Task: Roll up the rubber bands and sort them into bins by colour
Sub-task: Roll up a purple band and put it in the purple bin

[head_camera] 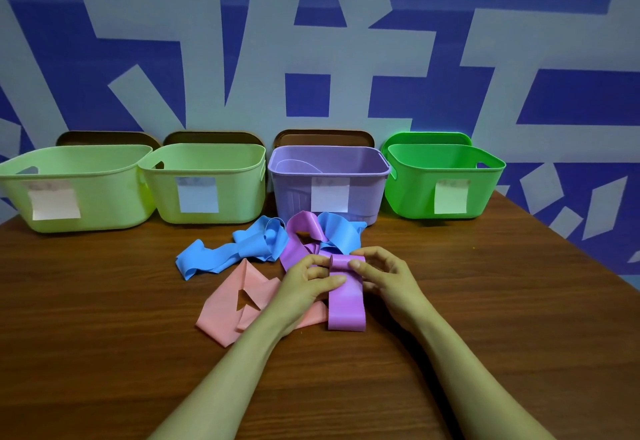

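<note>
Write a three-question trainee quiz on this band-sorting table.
1. True or false: the left hand and the right hand both grip the purple band.
2. Which bin stands straight behind the hands? A) a pale green one B) the purple bin C) the bright green one
3. Fill in: the band lying under the left wrist is ____.

Key: 1 true. 2 B. 3 pink, the pink band.
</note>
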Motion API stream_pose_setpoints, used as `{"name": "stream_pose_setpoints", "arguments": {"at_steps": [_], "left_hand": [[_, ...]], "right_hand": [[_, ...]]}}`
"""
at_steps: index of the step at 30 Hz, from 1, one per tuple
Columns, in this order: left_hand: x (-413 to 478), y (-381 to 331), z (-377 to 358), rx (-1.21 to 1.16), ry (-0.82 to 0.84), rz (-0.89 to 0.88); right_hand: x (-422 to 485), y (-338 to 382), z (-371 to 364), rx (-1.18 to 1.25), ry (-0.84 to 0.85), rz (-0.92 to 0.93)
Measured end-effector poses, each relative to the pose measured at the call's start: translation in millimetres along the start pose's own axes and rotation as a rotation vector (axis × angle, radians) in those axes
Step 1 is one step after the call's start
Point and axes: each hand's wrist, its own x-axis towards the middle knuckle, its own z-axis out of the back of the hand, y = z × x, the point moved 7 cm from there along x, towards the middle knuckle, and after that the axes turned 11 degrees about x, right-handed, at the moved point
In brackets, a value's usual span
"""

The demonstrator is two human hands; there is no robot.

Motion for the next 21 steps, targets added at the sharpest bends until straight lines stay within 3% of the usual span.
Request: {"name": "stream_pose_setpoints", "arguments": {"at_steps": [12,21], "left_hand": [[-3.3,-7.4,-0.1,-0.121,-0.031,-0.018],[-1.8,-5.0,6.7,-0.042,-0.050,-0.048]], "right_hand": [[-0.8,1.9,1.1,-0.093,0.041,0.061],[0.8,-1.5,0.0,0.011,0.009,-0.037]]}}
